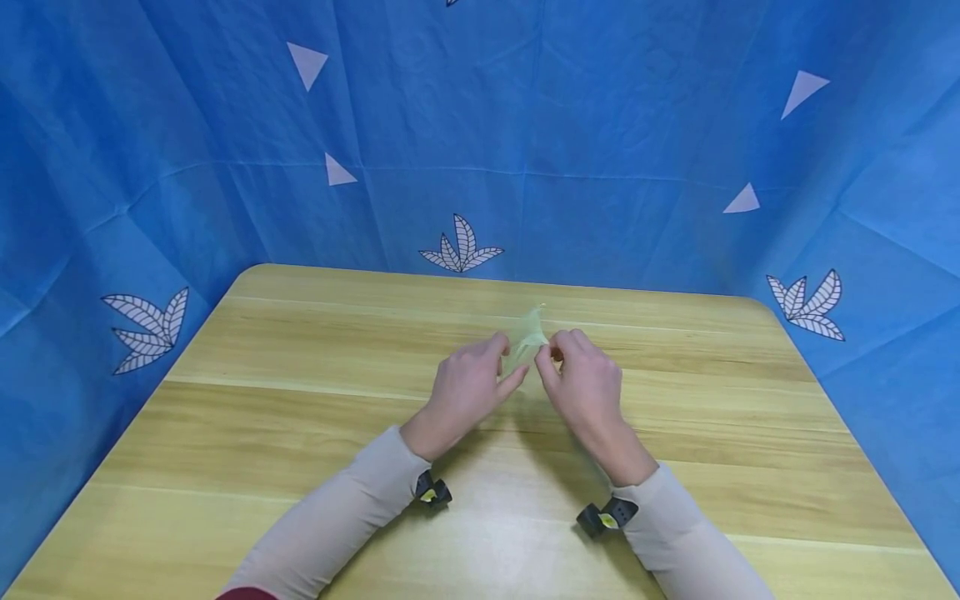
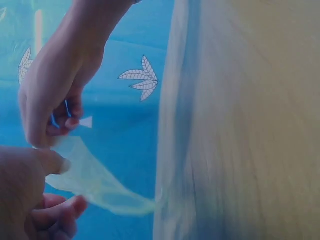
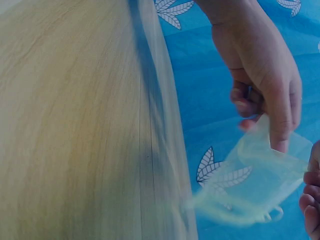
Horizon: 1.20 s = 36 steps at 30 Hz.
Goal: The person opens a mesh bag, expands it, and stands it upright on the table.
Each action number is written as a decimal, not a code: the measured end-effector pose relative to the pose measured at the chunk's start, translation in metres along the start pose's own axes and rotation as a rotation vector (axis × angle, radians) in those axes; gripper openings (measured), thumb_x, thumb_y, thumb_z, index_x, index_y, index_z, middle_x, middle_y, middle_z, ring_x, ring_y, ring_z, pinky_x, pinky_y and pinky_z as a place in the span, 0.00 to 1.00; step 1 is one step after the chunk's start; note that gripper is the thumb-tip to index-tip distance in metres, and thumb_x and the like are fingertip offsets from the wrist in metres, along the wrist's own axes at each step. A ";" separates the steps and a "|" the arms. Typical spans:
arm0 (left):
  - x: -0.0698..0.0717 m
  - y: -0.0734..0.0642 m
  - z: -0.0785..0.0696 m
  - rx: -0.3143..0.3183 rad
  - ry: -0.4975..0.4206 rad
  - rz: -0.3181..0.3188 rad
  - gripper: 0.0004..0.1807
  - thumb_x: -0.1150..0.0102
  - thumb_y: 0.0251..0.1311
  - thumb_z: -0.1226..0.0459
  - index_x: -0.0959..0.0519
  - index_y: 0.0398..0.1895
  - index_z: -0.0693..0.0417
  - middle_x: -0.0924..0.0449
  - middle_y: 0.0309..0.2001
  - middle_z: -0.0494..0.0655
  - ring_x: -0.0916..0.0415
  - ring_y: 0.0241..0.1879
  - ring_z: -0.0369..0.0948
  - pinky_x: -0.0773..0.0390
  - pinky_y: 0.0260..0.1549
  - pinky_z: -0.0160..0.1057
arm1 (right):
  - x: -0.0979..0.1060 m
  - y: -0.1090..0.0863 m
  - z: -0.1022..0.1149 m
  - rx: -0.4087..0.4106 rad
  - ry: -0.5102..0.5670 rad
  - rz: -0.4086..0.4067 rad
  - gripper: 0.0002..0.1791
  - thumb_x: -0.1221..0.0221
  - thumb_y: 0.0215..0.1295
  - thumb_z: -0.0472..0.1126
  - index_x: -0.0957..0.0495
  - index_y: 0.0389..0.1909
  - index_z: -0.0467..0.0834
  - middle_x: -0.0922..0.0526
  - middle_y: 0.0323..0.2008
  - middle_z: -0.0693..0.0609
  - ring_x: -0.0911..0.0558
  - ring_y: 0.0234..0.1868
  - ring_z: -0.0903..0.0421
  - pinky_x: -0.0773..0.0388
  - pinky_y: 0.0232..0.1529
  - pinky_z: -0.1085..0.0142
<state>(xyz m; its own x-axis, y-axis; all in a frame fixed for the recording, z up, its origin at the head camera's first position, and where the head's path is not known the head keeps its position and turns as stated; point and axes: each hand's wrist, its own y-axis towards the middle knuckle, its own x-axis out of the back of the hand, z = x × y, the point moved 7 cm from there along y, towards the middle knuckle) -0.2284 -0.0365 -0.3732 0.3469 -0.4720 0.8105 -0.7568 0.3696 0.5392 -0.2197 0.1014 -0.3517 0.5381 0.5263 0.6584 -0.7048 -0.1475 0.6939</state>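
Note:
A sheer pale yellow-green mesh pouch [image 1: 534,325], with a thin cord loop near one edge, is held up above the table between both hands. The right hand [image 1: 587,383] pinches its edge between thumb and curled fingers. My left hand [image 1: 467,379] has the mesh between its thumb and fingers, the thumb lying against the fabric. In the right wrist view, the left hand [image 3: 262,70] comes down from above onto the pouch [image 3: 250,180], whose narrow end hangs toward the table. The left wrist view shows the right hand [image 2: 55,80] beyond the pouch [image 2: 95,180].
A wood-grain table [image 1: 300,450] lies beneath both hands. Behind and beside it hangs a blue cloth [image 1: 600,100] printed with white leaves and triangles. Each wrist wears a small black camera on a strap, the left camera [image 1: 433,490] and the right camera [image 1: 600,518].

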 end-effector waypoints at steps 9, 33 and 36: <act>-0.012 -0.001 0.015 0.136 -0.124 0.125 0.07 0.38 0.62 0.63 0.26 0.37 0.53 0.19 0.23 0.39 0.38 0.11 0.30 0.39 0.11 0.30 | 0.005 0.000 -0.004 -0.030 -0.014 -0.054 0.07 0.43 0.59 0.38 0.24 0.23 0.42 0.23 0.22 0.50 0.29 0.16 0.55 0.32 0.15 0.59; 0.016 0.001 0.003 -0.056 0.009 -0.170 0.02 0.39 0.61 0.67 0.22 0.33 0.53 0.27 0.23 0.40 0.35 0.18 0.34 0.37 0.12 0.29 | -0.012 -0.005 0.004 0.093 -0.048 0.088 0.07 0.46 0.56 0.34 0.33 0.24 0.47 0.30 0.20 0.56 0.36 0.15 0.59 0.38 0.13 0.63; 0.016 0.002 0.004 -0.061 0.010 -0.173 0.03 0.38 0.62 0.65 0.22 0.33 0.54 0.25 0.24 0.40 0.33 0.18 0.34 0.36 0.12 0.28 | -0.011 -0.006 0.004 0.092 -0.046 0.095 0.07 0.45 0.57 0.34 0.32 0.24 0.46 0.29 0.20 0.55 0.36 0.15 0.59 0.38 0.13 0.62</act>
<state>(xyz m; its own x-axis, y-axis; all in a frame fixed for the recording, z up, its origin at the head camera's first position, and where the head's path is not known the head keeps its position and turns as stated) -0.2263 -0.0469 -0.3603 0.4749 -0.5252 0.7062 -0.6502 0.3314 0.6837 -0.2201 0.0929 -0.3618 0.4929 0.4680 0.7335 -0.7094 -0.2719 0.6502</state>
